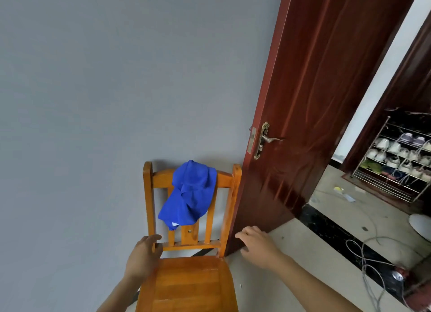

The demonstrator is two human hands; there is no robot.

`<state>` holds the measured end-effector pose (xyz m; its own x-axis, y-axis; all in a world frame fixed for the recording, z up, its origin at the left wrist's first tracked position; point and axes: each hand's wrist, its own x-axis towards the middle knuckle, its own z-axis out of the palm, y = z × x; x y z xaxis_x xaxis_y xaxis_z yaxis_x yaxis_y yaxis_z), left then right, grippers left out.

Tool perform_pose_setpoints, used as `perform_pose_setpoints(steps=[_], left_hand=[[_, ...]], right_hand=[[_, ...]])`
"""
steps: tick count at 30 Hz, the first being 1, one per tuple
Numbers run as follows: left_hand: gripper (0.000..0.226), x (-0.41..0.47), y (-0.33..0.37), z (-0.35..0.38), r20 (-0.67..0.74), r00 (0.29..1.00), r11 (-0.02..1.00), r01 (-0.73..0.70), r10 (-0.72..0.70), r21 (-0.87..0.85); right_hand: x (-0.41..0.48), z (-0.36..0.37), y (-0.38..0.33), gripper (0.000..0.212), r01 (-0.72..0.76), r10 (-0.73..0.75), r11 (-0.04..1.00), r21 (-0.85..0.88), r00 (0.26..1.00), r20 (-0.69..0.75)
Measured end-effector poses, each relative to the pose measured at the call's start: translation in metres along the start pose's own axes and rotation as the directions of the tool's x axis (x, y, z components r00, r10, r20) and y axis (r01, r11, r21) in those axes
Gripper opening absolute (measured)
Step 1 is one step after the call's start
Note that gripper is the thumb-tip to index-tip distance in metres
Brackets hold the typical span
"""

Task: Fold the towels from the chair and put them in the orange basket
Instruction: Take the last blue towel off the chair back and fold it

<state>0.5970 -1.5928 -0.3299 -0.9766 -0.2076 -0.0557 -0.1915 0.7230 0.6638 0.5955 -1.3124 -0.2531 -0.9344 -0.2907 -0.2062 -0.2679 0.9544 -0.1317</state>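
A blue towel (190, 195) hangs crumpled over the top rail of an orange wooden chair (186, 281) that stands against the grey wall. My left hand (143, 257) is at the left side of the chair back, below the towel, fingers apart and holding nothing. My right hand (257, 245) hovers to the right of the chair back, near the door's edge, fingers loosely spread and empty. Both hands are apart from the towel. No orange basket is in view.
A dark red door (310, 102) stands open right beside the chair. Through the doorway is a metal shoe rack (401, 158) with several shoes. Grey cables (373, 265) trail across the tiled floor at the right.
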Motion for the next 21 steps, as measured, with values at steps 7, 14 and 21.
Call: perform_pose_setpoints(steps=[7, 14, 21], left_hand=[[0.041, 0.087, 0.057, 0.020, -0.057, 0.979, 0.980, -0.195, 0.197, 0.036], [0.056, 0.151, 0.092, 0.001, -0.118, 0.946, 0.934, -0.268, 0.301, 0.238], [0.068, 0.172, 0.080, 0.001, 0.179, 0.981, 0.890, -0.143, 0.071, 0.433]], right_hand=[[0.084, -0.002, 0.005, 0.041, -0.023, 0.030, 0.993, 0.112, 0.998, -0.057], [0.154, -0.038, -0.002, 0.054, 0.110, -0.104, 0.994, 0.022, 0.973, -0.205], [0.209, -0.061, -0.008, 0.061, 0.193, -0.167, 0.977, 0.093, 0.958, -0.233]])
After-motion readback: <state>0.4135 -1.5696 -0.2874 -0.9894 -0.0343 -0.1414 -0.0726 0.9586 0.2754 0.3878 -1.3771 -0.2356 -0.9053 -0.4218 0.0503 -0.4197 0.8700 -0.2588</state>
